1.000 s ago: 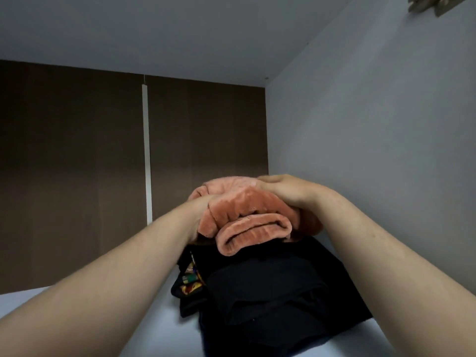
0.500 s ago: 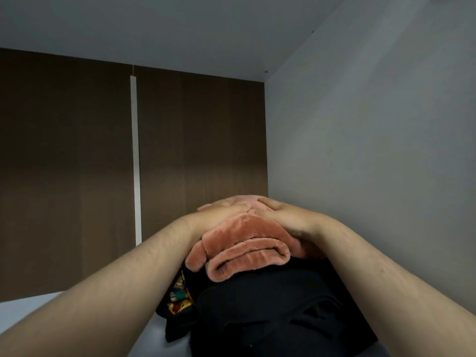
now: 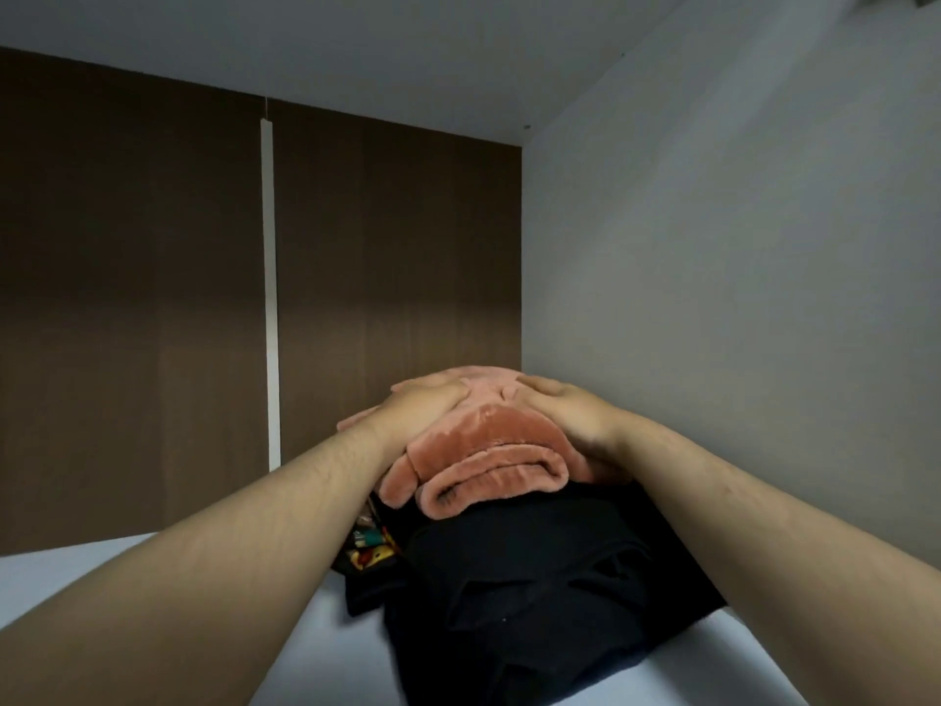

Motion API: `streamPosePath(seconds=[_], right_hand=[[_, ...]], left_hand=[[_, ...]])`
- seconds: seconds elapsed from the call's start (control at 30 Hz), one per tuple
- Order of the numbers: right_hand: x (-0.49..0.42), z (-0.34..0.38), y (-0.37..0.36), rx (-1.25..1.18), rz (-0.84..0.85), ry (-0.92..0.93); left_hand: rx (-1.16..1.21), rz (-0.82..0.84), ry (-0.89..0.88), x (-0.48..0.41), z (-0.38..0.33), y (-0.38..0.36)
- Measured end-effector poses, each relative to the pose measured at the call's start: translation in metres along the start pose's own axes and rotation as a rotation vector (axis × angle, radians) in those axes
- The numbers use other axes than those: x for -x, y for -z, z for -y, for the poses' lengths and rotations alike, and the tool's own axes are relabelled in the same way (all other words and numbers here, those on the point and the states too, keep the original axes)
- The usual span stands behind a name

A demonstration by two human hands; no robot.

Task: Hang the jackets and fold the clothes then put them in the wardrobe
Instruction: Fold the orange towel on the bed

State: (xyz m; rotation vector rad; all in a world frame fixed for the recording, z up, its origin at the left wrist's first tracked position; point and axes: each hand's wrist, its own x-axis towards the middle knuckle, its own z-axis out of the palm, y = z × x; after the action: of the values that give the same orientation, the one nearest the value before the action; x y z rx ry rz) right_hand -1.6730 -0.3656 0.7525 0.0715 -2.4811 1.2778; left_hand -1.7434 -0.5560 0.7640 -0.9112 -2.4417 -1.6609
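Note:
A folded salmon-pink fleece garment lies on top of a stack of folded black clothes on the white wardrobe shelf. My left hand lies flat on the fleece's left side, fingers stretched forward. My right hand presses flat on its right side. The fingertips of both hands nearly meet over the top of the fleece. A black garment with a colourful print sticks out at the stack's left.
The stack sits against the wardrobe's grey right wall. A dark brown back panel with a white vertical strip stands behind. The grey ceiling of the compartment is above. Bare shelf lies left of the stack.
The fleece has come down onto the black stack. My left hand has shifted from its side to its top, and both hands now lie flat on it.

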Motion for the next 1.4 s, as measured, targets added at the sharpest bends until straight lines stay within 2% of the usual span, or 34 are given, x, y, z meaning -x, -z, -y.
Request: streamPosePath(seconds=[0.07, 0.2, 0.33, 0.43, 0.53, 0.67, 0.77, 0.87, 1.2, 1.4], right_hand=[[0.008, 0.017, 0.007, 0.081, -0.08, 0.015], [0.019, 0.042, 0.029, 0.53, -0.267, 0.006], [0.042, 0.05, 0.041, 0.717, -0.36, -0.015], [0.064, 0.049, 0.042, 0.834, -0.389, -0.04], [0.089, 0.047, 0.04, 0.965, -0.334, -0.071], [0.123, 0.052, 0.038, 1.067, -0.308, -0.078], [0.152, 0.057, 0.039, 1.184, -0.289, -0.044], [0.189, 0.061, 0.046, 1.201, -0.275, -0.044], [0.321, 0.058, 0.05, 1.065, -0.231, -0.01], [0.421, 0.044, 0.019, 1.041, -0.108, 0.075]], left_hand=[[-0.072, -0.031, -0.085, 0.006, -0.006, 0.015], [-0.136, -0.041, -0.211, 0.016, -0.017, 0.044], [-0.137, -0.064, -0.216, 0.031, -0.019, 0.072], [-0.173, -0.066, -0.261, 0.041, -0.019, 0.082], [-0.25, -0.029, -0.314, 0.059, -0.023, 0.082], [-0.487, 0.056, -0.319, 0.09, -0.021, 0.08], [-0.86, 0.073, -0.356, 0.114, -0.022, 0.086], [-1.033, 0.062, -0.33, 0.147, -0.031, 0.09], [-0.816, 0.11, -0.273, 0.279, -0.061, 0.039], [-0.807, 0.218, -0.307, 0.371, -0.06, -0.029]])
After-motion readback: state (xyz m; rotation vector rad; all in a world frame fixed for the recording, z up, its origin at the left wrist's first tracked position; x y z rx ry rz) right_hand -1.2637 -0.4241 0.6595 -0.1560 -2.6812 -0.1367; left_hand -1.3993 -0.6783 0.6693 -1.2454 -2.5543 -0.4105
